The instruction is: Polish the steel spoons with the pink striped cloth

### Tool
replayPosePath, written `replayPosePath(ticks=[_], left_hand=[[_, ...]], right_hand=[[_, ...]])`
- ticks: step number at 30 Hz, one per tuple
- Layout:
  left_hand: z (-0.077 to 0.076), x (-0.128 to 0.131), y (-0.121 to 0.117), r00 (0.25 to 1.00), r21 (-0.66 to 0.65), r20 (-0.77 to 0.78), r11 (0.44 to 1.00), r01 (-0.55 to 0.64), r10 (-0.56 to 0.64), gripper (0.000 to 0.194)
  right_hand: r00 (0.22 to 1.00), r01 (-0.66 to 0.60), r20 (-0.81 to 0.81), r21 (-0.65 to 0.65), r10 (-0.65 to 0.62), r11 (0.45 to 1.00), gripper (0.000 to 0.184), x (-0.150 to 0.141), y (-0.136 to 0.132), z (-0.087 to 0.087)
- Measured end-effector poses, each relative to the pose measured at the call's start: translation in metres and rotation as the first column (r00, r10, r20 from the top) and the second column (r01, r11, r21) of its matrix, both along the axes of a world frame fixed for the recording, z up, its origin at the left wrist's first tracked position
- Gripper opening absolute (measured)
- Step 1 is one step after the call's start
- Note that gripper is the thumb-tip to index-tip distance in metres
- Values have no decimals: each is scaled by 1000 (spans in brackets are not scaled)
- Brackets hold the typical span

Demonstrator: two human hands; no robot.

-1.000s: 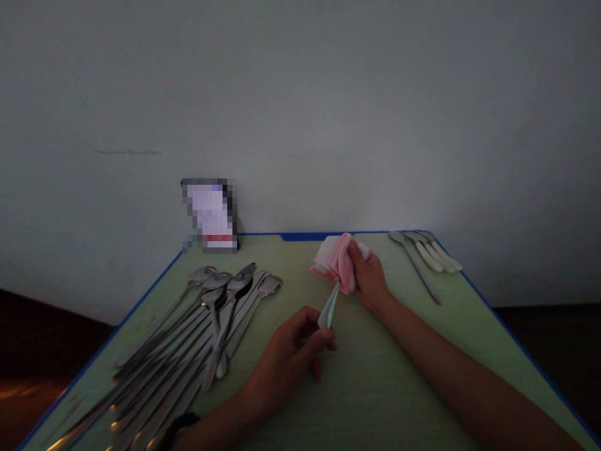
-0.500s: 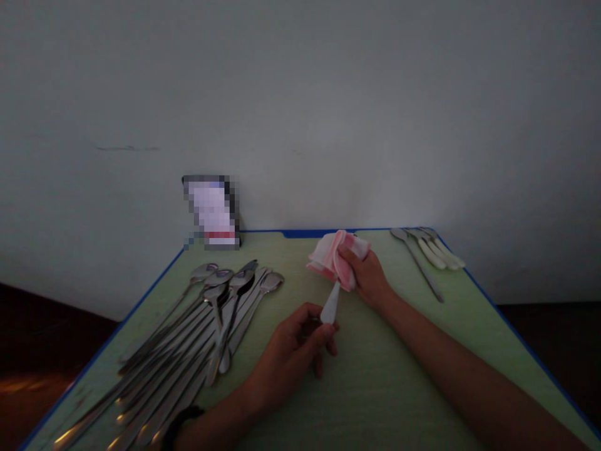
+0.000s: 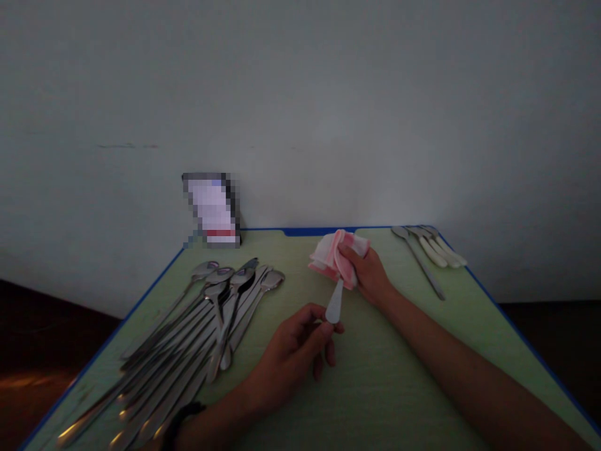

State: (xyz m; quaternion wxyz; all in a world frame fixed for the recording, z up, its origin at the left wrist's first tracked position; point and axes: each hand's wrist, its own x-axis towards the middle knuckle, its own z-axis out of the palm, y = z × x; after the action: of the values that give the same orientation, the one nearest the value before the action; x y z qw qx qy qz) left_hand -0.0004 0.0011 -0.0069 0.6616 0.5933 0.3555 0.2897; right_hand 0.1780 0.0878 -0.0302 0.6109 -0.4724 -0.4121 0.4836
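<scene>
A pink-and-white cloth point(image 3: 328, 254) is bunched in my right hand point(image 3: 370, 275), above the middle of the table. Out of its lower side sticks the pale, widening handle of a piece of cutlery point(image 3: 335, 304); the cloth hides the other end, so its kind does not show. My left hand point(image 3: 300, 344) pinches the tip of that handle between thumb and fingers. To the left of this hand lies a pile of metal cutlery point(image 3: 216, 319), mostly long-handled spoons.
Several pieces with pale handles point(image 3: 436, 247) lie at the far right corner, beside a long metal spoon point(image 3: 420, 266). A blurred phone point(image 3: 211, 210) leans on the wall at the back left. Blue edging point(image 3: 319, 232) borders the green table point(image 3: 375, 382).
The handle's lower end has swung slightly right, with my left fingertips following it. My right hand and the cloth have barely moved.
</scene>
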Motion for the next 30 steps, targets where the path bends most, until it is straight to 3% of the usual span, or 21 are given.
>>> replayPosePath(ticks=[9, 30], left_hand=[[2, -1, 0, 1000, 0, -14, 1000, 10, -10, 25], [3, 0, -1, 999, 9, -31, 1000, 30, -30, 25]], right_hand=[[1000, -17, 26, 25, 16, 1000, 30, 3, 5, -6], [998, -28, 50, 16, 27, 999, 33, 2, 2, -3]])
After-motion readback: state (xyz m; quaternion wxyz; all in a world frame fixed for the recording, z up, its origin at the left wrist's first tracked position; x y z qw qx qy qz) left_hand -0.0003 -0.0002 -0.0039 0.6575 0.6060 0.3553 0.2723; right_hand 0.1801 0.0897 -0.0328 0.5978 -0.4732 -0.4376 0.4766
